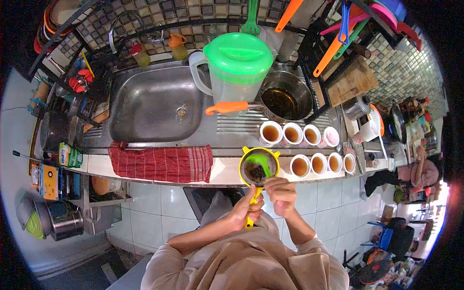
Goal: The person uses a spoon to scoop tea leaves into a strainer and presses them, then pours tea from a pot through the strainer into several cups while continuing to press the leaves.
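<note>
My left hand [245, 210] is closed round the yellow handle of a strainer [243, 166], whose round mesh holds dark wet leaves at the counter's front edge. In my right hand [281, 195] is a green spoon [261, 160], its head down in the strainer over the leaves. To the right, several white cups [299, 166] of brown liquid stand in two rows; the back-right cup [331, 137] looks pale inside. Behind them sits a steel pot [286, 96] with dark liquid and an orange handle, beside a clear pitcher [237, 63] with a green lid.
A steel sink [157, 104] lies to the left, with a red checked cloth [161, 163] on the counter edge before it. Orange and green utensils hang above the pot. Farther right are a stove area and a person [420, 173] in the background.
</note>
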`<state>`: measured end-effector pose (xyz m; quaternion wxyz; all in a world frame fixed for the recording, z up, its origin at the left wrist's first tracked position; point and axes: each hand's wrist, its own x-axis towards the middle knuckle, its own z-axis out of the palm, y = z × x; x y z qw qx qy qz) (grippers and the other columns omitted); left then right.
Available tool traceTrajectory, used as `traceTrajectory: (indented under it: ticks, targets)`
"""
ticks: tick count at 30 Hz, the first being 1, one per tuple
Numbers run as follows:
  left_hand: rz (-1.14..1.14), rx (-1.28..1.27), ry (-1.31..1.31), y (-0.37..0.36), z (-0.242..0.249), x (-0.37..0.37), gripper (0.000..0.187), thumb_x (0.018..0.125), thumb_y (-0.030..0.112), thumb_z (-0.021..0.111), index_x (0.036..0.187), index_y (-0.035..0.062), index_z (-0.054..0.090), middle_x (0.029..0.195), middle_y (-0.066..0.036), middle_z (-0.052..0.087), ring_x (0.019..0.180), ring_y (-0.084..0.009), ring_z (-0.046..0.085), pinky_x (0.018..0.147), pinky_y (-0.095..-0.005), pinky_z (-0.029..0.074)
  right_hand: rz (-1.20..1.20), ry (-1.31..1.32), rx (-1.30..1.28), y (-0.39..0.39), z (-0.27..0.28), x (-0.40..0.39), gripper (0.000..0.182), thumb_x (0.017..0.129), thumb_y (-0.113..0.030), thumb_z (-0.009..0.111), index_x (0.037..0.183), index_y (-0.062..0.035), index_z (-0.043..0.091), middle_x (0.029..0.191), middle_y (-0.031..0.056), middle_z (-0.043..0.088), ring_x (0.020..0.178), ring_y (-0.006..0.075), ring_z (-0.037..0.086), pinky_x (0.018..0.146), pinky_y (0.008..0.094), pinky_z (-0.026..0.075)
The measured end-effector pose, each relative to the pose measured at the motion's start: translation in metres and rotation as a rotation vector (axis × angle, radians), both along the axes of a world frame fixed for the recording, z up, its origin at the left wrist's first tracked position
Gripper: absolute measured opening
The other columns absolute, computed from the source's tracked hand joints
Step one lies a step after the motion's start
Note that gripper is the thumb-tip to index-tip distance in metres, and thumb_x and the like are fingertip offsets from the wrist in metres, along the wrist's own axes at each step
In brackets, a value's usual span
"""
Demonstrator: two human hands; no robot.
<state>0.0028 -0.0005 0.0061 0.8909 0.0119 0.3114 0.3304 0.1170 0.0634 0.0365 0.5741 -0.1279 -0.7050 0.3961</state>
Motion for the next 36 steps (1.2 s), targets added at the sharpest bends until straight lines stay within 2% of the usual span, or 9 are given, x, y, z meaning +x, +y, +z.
traceTrajectory:
  ticks: [4,7,10,15,19,20,26,32,36]
  targets:
    - [0.022,-0.057,0.014,0.001,0.0,0.0,0.047,0.08,0.06,0.034,0.073,0.0144,0.034,0.054,0.007,0.021,0.043,-0.0045,0.02,0.039,-0.0193,0.016,0.088,-0.029,-0.023,-0.012,-0.006,0.001,0.053,0.084,-0.037,0.036,0.043,-0.0039,0.029,0.042,0.0077,0.035,0.036,0.0232,0.036,0.042,0.032,0.033]
    - [0.004,-0.003,-0.067,-0.002,-0.007,0.001,0.046,0.08,0.06,0.034,0.073,0.0143,0.034,0.054,0.007,0.021,0.042,-0.0044,0.02,0.039,-0.0191,0.016,-0.017,0.037,-0.093,-0.01,0.004,0.001,0.057,0.085,-0.041,0.037,0.042,-0.0042,0.027,0.04,0.006,0.031,0.034,0.0215,0.033,0.04,0.0317,0.03]
    - [0.001,-0.012,-0.055,0.0,-0.004,-0.001,0.047,0.08,0.06,0.034,0.073,0.0142,0.034,0.053,0.007,0.021,0.042,-0.0044,0.02,0.039,-0.0189,0.016,-0.057,0.11,-0.043,-0.001,0.0,0.002,0.058,0.085,-0.043,0.037,0.043,-0.0046,0.027,0.04,0.0047,0.029,0.034,0.02,0.03,0.04,0.0308,0.027]
    - [0.026,-0.022,-0.012,0.001,0.0,-0.003,0.047,0.079,0.061,0.035,0.073,0.0142,0.035,0.053,0.007,0.022,0.043,-0.0043,0.021,0.039,-0.0189,0.015,-0.038,0.047,-0.099,-0.01,-0.002,-0.007,0.058,0.084,-0.045,0.036,0.043,-0.0047,0.027,0.04,0.0042,0.029,0.034,0.0196,0.029,0.039,0.0306,0.025]
    - [0.012,-0.04,0.055,-0.002,0.0,-0.002,0.047,0.079,0.061,0.036,0.072,0.0146,0.035,0.053,0.007,0.023,0.043,-0.0042,0.022,0.039,-0.0188,0.015,0.132,-0.058,0.001,-0.016,-0.005,0.001,0.048,0.084,-0.032,0.034,0.045,-0.0039,0.032,0.041,0.0077,0.036,0.04,0.0252,0.046,0.042,0.0329,0.034]
    - [0.012,-0.041,0.055,-0.003,-0.001,-0.001,0.047,0.079,0.061,0.036,0.072,0.0146,0.035,0.053,0.007,0.023,0.043,-0.0042,0.022,0.039,-0.0188,0.015,0.131,-0.058,0.0,-0.015,-0.004,0.001,0.048,0.084,-0.032,0.034,0.045,-0.0039,0.032,0.041,0.0077,0.036,0.04,0.0252,0.046,0.042,0.0329,0.034]
    - [0.028,0.022,-0.024,-0.003,-0.004,-0.001,0.047,0.078,0.061,0.037,0.071,0.0151,0.036,0.053,0.007,0.023,0.043,-0.0038,0.022,0.039,-0.0185,0.016,0.081,-0.12,0.176,-0.002,0.003,-0.001,0.048,0.083,-0.031,0.033,0.045,-0.0032,0.033,0.042,0.0082,0.036,0.038,0.0242,0.041,0.04,0.0322,0.032]
    - [0.023,-0.011,-0.035,-0.001,-0.003,0.001,0.047,0.079,0.061,0.037,0.071,0.015,0.035,0.053,0.008,0.022,0.042,-0.0037,0.022,0.038,-0.0181,0.016,-0.002,-0.036,-0.008,-0.014,-0.005,0.002,0.048,0.083,-0.033,0.035,0.045,-0.0037,0.031,0.041,0.0069,0.034,0.035,0.0223,0.035,0.039,0.0315,0.029]
    - [0.01,0.022,-0.068,-0.001,-0.006,0.0,0.046,0.08,0.06,0.034,0.071,0.0145,0.035,0.053,0.007,0.023,0.041,-0.0043,0.021,0.038,-0.0183,0.018,-0.003,0.171,-0.178,-0.008,0.009,0.016,0.042,0.078,-0.03,0.039,0.047,-0.0057,0.025,0.039,0.0038,0.031,0.032,0.0187,0.028,0.037,0.0304,0.024]
